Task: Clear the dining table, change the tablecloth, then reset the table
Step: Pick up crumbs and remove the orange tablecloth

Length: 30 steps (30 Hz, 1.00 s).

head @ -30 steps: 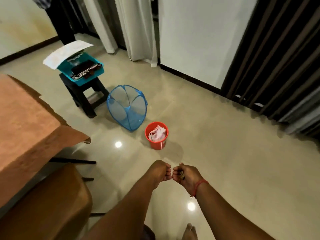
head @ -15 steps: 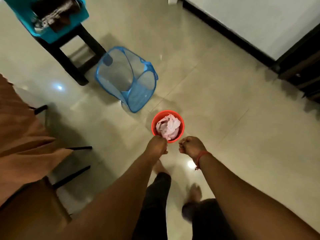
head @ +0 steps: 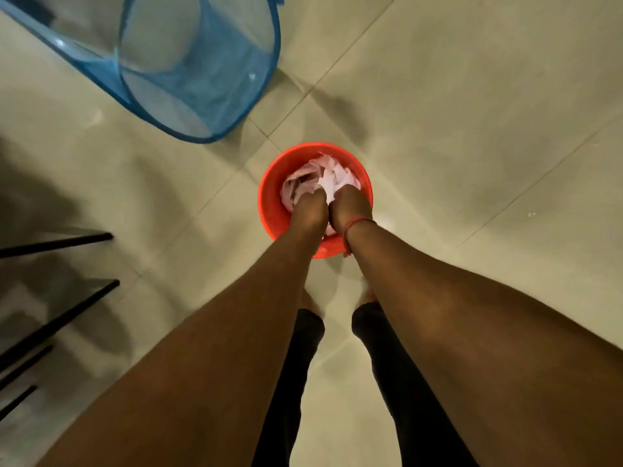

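A: Start from near. What do you see first?

B: 2 bare forearms go down from the camera, side by side. Under them, 2 legs in dark trousers stand on the pale floor (head: 472, 96).

A: And the hands?

B: Both are inside the red bucket (head: 269, 210), touching each other at the knuckles. The left hand (head: 310, 210) is on the left half, the right hand (head: 349, 205) on the right half, with a red thread at its wrist.

A: Do they hold something?

B: Their fingers go down into the crumpled pink paper (head: 313, 180) and I see only the backs. They seem curled, but I cannot tell if they grip the paper, press it, or drop something small in it.

A: Where does the paper lie from the hands?

B: Directly under them and a little beyond, toward the far side of the bucket. It is a loose ball, so it has no clear long axis. Both hands are equally near it.

A: So what does the next move need?

B: I think a straight lift up out of the bucket, because the wall stands all around the hands.

A: And farther away?

B: A blue mesh hamper (head: 188, 96) lies tilted on the floor, up and to the left, near the bucket but apart from it. At the left edge, thin black legs (head: 67, 318) of furniture show. The table is not in view.
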### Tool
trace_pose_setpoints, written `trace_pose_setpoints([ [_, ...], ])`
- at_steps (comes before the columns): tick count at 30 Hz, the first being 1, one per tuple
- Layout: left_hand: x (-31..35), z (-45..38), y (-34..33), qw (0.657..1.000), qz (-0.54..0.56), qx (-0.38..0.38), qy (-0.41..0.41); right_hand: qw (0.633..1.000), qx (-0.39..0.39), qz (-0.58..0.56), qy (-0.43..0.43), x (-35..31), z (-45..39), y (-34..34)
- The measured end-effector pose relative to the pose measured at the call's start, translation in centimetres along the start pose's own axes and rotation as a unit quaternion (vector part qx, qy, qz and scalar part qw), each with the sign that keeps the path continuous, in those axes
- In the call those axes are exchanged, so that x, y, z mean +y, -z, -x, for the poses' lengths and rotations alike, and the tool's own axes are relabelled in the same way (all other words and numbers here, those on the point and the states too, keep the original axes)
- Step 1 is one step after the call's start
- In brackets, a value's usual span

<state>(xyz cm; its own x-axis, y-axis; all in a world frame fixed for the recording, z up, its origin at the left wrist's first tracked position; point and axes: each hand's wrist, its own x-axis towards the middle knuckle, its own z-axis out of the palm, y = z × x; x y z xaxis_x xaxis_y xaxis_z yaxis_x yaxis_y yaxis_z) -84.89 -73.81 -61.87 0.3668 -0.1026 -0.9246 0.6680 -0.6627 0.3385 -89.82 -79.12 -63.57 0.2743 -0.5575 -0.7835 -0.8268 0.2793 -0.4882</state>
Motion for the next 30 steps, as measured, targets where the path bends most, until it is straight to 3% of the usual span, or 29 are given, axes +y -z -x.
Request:
trace_pose_setpoints([
  [5,0.3,0.1,-0.7,0.998,0.044,0.008,0.038,0.996,-0.042,0.063,-0.053,1.4,-0.1,-0.4],
  [10,0.3,4.3,1.6,0.999,-0.006,-0.019,0.035,0.998,-0.001,0.052,-0.029,1.8,5.2,1.4],
  [15,1.8,11.2,4.6,0.977,-0.182,-0.095,-0.051,0.996,-0.024,0.077,-0.022,-1.4,12.3,5.9],
  [19,5.1,17.7,7.3,0.881,-0.424,-0.079,-0.192,0.989,-0.040,0.142,0.024,-6.6,17.9,9.9],
  [22,10.8,25.7,9.6,0.783,-0.561,-0.011,-0.268,0.972,-0.035,0.219,0.084,-13.6,23.3,14.5],
  [26,20.9,37.2,12.7,0.673,-0.638,0.065,-0.369,0.938,0.045,0.278,0.203,-24.0,30.4,21.5],
  [30,28.4,44.1,13.9,0.576,-0.652,0.158,-0.466,0.881,0.149,0.345,0.288,-30.3,35.3,27.5],
])
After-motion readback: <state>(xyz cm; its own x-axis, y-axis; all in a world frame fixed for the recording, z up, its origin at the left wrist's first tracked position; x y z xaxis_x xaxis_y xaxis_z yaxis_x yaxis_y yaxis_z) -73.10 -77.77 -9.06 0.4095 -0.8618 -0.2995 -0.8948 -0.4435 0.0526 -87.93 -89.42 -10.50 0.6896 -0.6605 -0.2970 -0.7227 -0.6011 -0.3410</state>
